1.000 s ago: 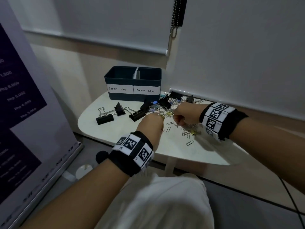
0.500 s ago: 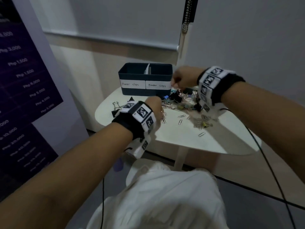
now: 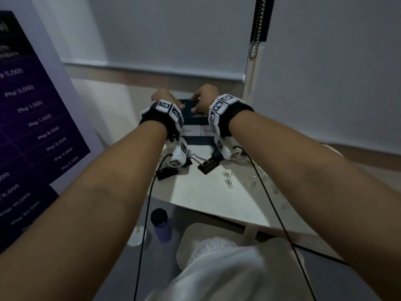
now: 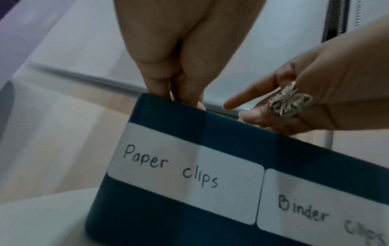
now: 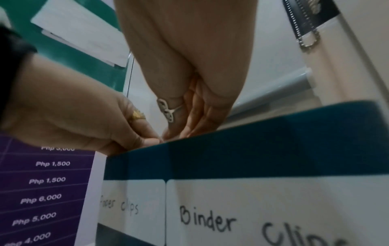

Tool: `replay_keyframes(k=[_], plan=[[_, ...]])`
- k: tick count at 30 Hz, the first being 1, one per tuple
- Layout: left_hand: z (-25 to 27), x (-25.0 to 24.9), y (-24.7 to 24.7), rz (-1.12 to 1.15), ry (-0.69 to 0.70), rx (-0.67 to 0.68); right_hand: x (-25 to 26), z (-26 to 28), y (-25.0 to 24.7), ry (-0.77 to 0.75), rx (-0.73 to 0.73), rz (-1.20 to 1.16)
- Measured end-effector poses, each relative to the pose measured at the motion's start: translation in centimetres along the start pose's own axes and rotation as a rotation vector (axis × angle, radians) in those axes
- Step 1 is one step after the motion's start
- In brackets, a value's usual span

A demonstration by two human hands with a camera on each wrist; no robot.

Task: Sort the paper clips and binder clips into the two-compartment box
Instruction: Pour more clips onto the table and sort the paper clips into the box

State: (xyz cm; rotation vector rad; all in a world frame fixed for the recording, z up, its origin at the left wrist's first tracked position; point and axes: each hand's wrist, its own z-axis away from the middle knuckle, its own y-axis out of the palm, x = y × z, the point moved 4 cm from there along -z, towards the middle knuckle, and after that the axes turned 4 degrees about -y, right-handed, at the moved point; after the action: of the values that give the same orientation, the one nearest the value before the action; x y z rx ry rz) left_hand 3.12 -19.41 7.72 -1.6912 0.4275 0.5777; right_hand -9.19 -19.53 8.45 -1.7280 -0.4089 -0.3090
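Observation:
The dark teal two-compartment box (image 3: 193, 121) stands at the table's back, labelled "Paper clips" on the left and "Binder clips" on the right. My left hand (image 3: 165, 98) hovers over the left compartment; its bunched fingers (image 4: 185, 98) dip behind the rim, so anything they pinch is hidden. My right hand (image 3: 201, 101), wearing a silver ring, hangs over the box near the divider with fingers (image 5: 189, 123) straight and nothing seen in them. Black binder clips (image 3: 208, 166) and several paper clips (image 3: 227, 181) lie on the table behind my wrists.
The white round table (image 3: 206, 198) has its near edge close to my lap. A purple price banner (image 3: 32, 127) stands at the left. A purple bottle (image 3: 161, 227) sits on the floor under the table edge. Wrist-camera cables hang down.
Both hands left the clip pile and rose to the box. The right hand reached it first; the left followed and is over the paper clips side. My head moved closer.

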Motion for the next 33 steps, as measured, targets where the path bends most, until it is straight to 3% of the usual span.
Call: replay_keyframes(k=[2, 4, 8, 12, 15, 18, 22, 29, 33], plan=[[0.3, -0.2, 0.8, -0.022, 0.043, 0.073, -0.3, 0.9, -0.3, -0.03, 0.019, -0.051], [0.8, -0.7, 0.7, 0.003, 0.115, 0.055, -0.6, 2.5, -1.6, -0.052, -0.041, -0.085], [5.5, -3.0, 0.7, 0.03, 0.417, 0.044, -3.1, 8.2, -6.0, -0.06, -0.049, 0.056], [13.0, -3.8, 3.1, -0.136, 0.777, 0.323, -10.1, 14.4, -8.5, 0.17, 0.092, 0.274], [16.2, -3.5, 5.5, -0.409, 0.878, 0.521, -14.7, 18.2, -8.4, 0.355, 0.216, 0.362], [17.9, -2.9, 7.2, -0.591, 0.822, 0.625, -16.9, 19.7, -8.1, 0.41, 0.184, 0.439], [21.3, -2.5, 9.0, -0.6, 0.65, 0.703, -16.8, 20.8, -5.8, 0.429, 0.294, 0.493], [24.1, -6.2, 12.0, -0.434, 0.593, 0.544, -12.8, 20.2, -3.0, 0.256, 0.382, 0.52], [23.5, -6.6, 12.8, -0.436, 0.557, 0.422, -12.5, 20.1, -2.9, 0.254, 0.423, 0.517]])
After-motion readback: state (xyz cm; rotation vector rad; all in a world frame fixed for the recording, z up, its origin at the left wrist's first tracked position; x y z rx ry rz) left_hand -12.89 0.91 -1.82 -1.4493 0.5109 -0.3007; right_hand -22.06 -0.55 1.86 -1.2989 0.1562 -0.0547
